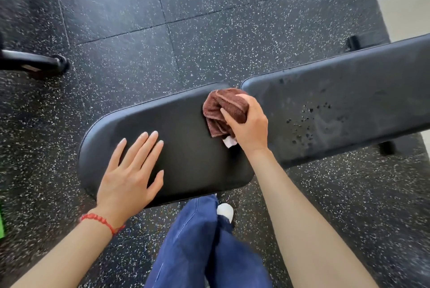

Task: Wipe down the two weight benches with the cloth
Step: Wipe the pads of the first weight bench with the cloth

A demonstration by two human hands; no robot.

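A black padded weight bench lies below me in two parts: a short seat pad [186, 143] on the left and a longer back pad [349, 106] running off to the right. My right hand [250, 124] is shut on a bunched brown cloth [223, 108], pressed on the seat pad's right end near the gap between the pads. A white tag sticks out under the cloth. My left hand [130, 171] rests flat on the seat pad's left half, fingers spread. The back pad shows dark droplets and dull smears.
Speckled black rubber floor tiles [209, 20] lie all around. A black metal leg with a foot [46, 61] stands at the far left, and a bench foot [354, 42] shows behind the back pad. My blue trouser legs [197, 241] and a white shoe are below the seat.
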